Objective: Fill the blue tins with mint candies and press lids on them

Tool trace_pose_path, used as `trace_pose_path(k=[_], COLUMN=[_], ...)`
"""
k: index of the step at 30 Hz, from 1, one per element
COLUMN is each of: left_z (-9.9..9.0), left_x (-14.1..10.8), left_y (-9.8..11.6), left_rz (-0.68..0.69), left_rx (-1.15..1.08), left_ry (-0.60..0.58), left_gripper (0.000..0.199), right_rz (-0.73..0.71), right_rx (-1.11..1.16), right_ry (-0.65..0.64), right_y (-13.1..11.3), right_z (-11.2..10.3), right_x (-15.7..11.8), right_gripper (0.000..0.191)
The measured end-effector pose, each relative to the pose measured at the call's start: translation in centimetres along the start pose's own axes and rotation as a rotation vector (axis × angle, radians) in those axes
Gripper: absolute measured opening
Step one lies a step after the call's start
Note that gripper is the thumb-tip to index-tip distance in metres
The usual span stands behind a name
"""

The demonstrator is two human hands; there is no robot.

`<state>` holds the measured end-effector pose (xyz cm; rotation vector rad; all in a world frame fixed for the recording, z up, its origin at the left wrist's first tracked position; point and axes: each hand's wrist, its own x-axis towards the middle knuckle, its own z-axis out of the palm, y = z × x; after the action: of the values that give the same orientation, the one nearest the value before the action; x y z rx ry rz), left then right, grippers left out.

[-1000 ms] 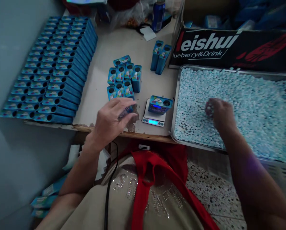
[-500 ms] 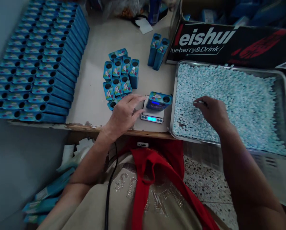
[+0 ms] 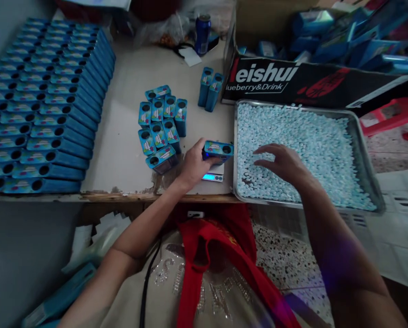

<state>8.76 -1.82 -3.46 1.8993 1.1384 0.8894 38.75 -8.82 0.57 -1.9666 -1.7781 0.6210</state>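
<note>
A: What do we have in our left hand [image 3: 194,165]?
B: We have it closed around the blue box [image 3: 219,148], thumb in front, at the small scale [image 3: 215,172] with the lit display. We can't tell whether the box's base touches the scale.

A: And our right hand [image 3: 281,161]?
B: We hold it open, thumb and fingers apart, above the pale blue pieces [image 3: 313,150] in the metal tray [image 3: 374,191]. We see nothing gripped in it.

A: What else do we see on the tabletop [image 3: 121,150]?
B: Left of the scale we have a loose cluster of blue boxes [image 3: 157,132], the nearest one set at an angle. Farther left we see long packed rows of boxes [image 3: 43,109].

A: And behind the tray?
B: We have a black printed carton [image 3: 313,86] full of blue packs [image 3: 337,41], with two upright boxes [image 3: 209,91] just left of it and a blue can [image 3: 203,34] farther back.
</note>
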Motion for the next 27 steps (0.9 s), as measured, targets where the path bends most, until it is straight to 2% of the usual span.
trace_pose_path(k=[2,4,8,11,16,20,23,27], left_z=[0.5,0.6,1.3,2.5,3.7,3.0,2.0,1.4], left_x=[1.1,2.3,4.5,5.5,6.3,6.1,5.8,5.6], left_y=[0.7,2.5,7.3,8.5,5.8,4.5,5.1,6.0], left_rz=[0.037,0.204,0.577,0.655,0.505,0.447,0.486,0.632], left_rx=[0.003,0.139,0.437,0.489,0.406,0.271,0.302,0.383], left_ry=[-0.02,-0.047,-0.113,-0.135,-0.091,0.006,0.007,-0.024], left_gripper=[0.045,0.038,0.038,0.037,0.032,0.022,0.022,0.036], right_rz=[0.027,0.17,0.489,0.558,0.522,0.467,0.486,0.472], right_rx=[0.216,0.607,1.435,1.765,1.937,1.923,1.919,1.903], right_ry=[0.129,0.23,0.185,0.159,0.154,0.081,0.077,0.084], right_y=[-0.5,-1.4,-3.4,-3.8,-2.7,-2.4,-2.9,-3.7], right_z=[1.0,2.5,5.0,5.7,6.0,6.1,5.9,5.9], right_x=[-0.3,-0.3,0.6,1.2,0.7,0.1,0.2,0.7], right_gripper=[0.026,0.029,0.026,0.028,0.019,0.016,0.019,0.019])
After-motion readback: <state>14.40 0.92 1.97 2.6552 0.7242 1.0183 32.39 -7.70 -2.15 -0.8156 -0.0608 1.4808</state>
